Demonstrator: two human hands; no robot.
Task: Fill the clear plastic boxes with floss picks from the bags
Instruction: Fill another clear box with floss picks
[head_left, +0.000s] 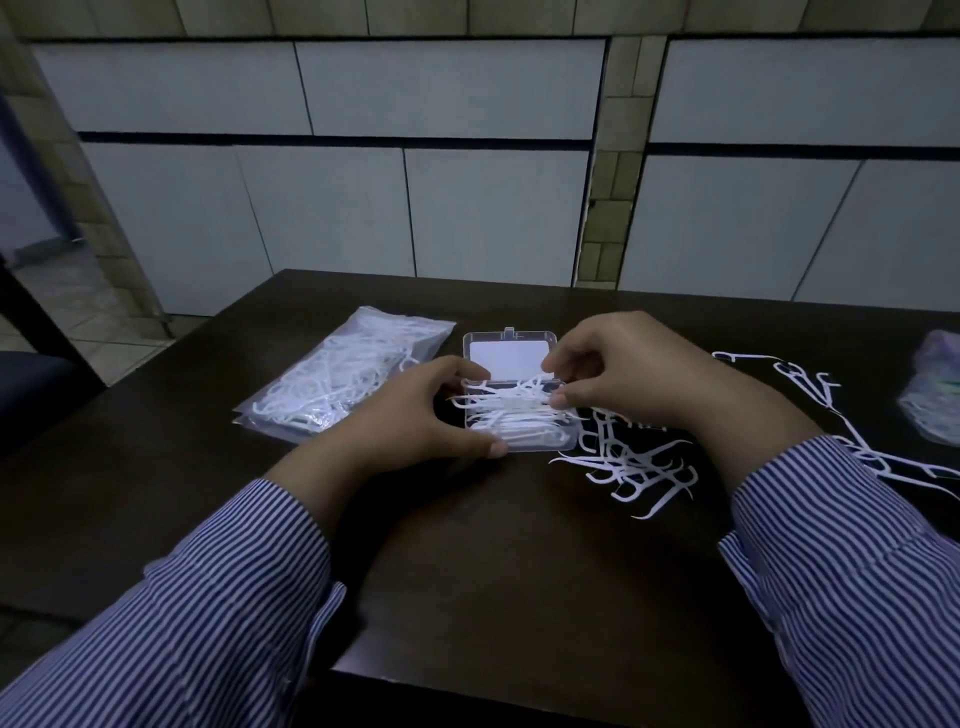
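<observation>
Overfilled box, picks bristling past the rim under your grip.

Your left hand (415, 415) curls round the near-left end of the clear plastic box (522, 415), thumb along its near wall, while your right hand (618, 374) pinches floss picks (511, 410) over its far-right corner. The box sits between your hands on the dark table (467, 545), long axis running left to right, open lid (509, 356) hinged away beyond your fingertips. The picks mostly lie along that axis, heads toward your left hand. I judge several overhang the rim, so pressing down may flip them out or jam the lid. A loose pile (634, 467) lies just right of your grip; a full bag (343, 374) lies left.
</observation>
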